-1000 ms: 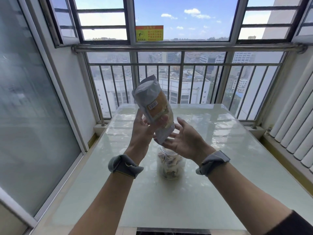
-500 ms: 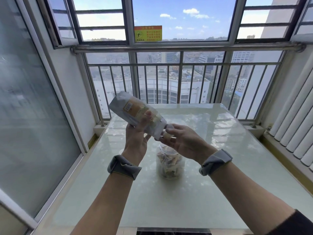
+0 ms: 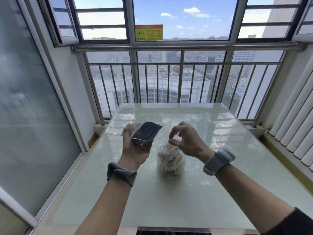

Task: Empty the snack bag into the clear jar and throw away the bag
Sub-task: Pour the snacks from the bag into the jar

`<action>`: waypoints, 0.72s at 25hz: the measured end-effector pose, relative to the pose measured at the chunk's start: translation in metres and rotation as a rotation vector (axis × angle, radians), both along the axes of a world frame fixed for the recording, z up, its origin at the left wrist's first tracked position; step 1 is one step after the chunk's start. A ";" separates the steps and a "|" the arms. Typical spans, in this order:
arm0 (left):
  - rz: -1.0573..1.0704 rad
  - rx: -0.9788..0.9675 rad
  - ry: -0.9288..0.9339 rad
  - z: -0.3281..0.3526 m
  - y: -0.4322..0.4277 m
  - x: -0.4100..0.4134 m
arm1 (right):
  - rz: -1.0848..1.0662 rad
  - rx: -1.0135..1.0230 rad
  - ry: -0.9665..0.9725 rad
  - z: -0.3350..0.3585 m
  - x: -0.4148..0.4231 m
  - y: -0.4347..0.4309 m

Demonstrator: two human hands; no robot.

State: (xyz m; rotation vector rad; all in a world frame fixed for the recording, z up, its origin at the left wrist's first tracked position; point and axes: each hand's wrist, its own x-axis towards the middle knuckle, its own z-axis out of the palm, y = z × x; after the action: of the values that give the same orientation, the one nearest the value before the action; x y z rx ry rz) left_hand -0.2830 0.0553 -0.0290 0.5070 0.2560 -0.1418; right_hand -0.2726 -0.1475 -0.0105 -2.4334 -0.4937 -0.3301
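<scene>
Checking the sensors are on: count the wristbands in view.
2. One wristband is on the left wrist, below the bag; the other is on the right wrist, right of the jar.

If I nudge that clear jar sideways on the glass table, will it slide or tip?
The clear jar would probably slide: the table looks glossy and smooth. It seems fairly light, being thin clear plastic filled with loose snack pieces. It stands upright, taller than wide, with no lid on, so a high push might tip it and spill; push low.
</scene>
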 end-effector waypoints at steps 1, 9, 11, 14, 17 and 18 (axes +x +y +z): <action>-0.008 -0.024 0.009 -0.001 0.001 0.000 | 0.023 -0.076 0.027 -0.002 -0.001 -0.001; -0.077 -0.095 -0.019 -0.001 0.001 0.001 | 0.073 -0.413 0.150 0.002 -0.006 0.003; -0.063 -0.047 -0.043 -0.002 0.000 0.001 | 0.039 -0.337 0.032 0.005 -0.007 0.002; -0.029 0.042 -0.076 0.000 -0.002 -0.002 | -0.006 -0.187 -0.079 0.009 -0.006 0.002; 0.056 0.249 -0.023 0.006 -0.008 -0.002 | 0.004 0.133 -0.010 0.017 -0.005 0.008; 0.076 0.314 -0.015 0.008 -0.011 -0.001 | 0.041 0.277 0.100 0.019 -0.005 0.012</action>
State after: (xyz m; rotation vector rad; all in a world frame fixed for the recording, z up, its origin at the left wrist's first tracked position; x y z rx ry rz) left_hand -0.2839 0.0446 -0.0214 0.8091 0.2842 -0.0230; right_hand -0.2778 -0.1360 0.0087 -2.1563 -0.4229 -0.2404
